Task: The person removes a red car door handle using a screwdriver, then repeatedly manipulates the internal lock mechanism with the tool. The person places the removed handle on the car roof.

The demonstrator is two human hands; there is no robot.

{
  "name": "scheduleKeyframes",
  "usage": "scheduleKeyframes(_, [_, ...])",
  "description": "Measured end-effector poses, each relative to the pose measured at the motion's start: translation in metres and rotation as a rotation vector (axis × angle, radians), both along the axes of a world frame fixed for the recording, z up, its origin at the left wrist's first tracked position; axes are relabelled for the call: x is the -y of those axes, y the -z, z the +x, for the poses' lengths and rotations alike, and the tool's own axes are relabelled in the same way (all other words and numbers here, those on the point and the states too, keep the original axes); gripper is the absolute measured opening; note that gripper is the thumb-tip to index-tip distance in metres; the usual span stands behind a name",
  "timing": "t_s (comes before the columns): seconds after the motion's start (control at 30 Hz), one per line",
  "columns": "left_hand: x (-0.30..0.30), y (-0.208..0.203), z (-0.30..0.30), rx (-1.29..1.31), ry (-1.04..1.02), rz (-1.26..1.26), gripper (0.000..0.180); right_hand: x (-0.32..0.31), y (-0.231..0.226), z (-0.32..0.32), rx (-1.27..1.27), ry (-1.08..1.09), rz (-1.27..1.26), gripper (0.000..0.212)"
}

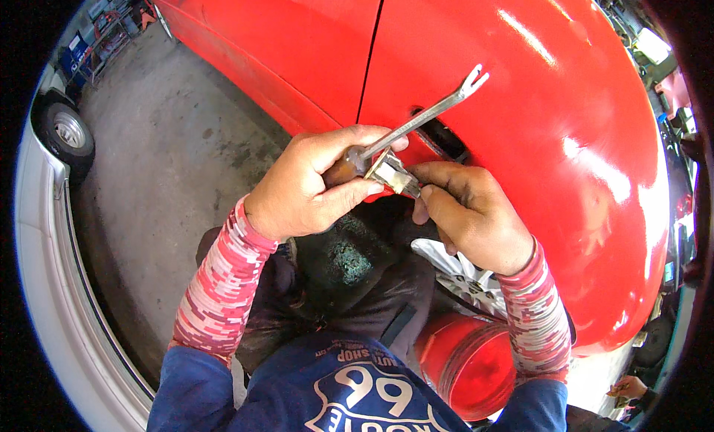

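Note:
My left hand is closed around the brown handle of a forked trim removal tool. The tool's metal shaft slants up and right, and its split tip stands over the red body panel. The thumb and fingers of that hand also steady a small lamp-like part with a pale middle and dark end. At the part's right end, my right hand pinches it between thumb and fingers. Just beyond both hands, a dark slot opens in the red car fender; its inside is too dark to make out.
Below my right forearm stands a red bucket, beside a silver wheel. A door seam runs up the red car. Along the left edge is a pale vehicle, with another wheel past it. Shop clutter lines the far right.

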State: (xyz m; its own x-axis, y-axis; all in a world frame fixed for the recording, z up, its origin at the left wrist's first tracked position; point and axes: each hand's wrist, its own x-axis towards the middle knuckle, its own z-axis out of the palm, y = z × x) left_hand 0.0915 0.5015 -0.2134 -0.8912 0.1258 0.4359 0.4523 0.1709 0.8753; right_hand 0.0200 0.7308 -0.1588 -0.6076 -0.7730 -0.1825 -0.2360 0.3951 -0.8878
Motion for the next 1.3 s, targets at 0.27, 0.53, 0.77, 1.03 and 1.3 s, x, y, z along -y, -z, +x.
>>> scheduleKeyframes(0.27, [-0.001,-0.005,-0.004,-0.028,-0.032,-0.027,0.044,-0.001,0.014,0.004,0.112,0.049,-0.144,0.035])
scheduleKeyframes(0.53, [0.002,-0.02,-0.009,-0.066,0.038,-0.145,0.043,-0.002,0.016,0.003,0.266,0.067,-0.208,0.033])
scheduleKeyframes(0.77, [0.0,-0.024,-0.009,-0.093,0.021,-0.171,0.044,0.001,0.016,0.004,0.198,0.085,-0.137,0.026])
scheduleKeyframes(1.03, [-0.019,-0.013,-0.013,-0.334,-0.292,-0.232,0.05,0.006,0.033,0.002,0.101,0.186,-0.299,0.024])
scheduleKeyframes(1.3, [-0.063,-0.01,0.122,0.53,-0.384,0.13,0.028,0.002,0.034,-0.001,0.212,0.2,-0.364,0.031])
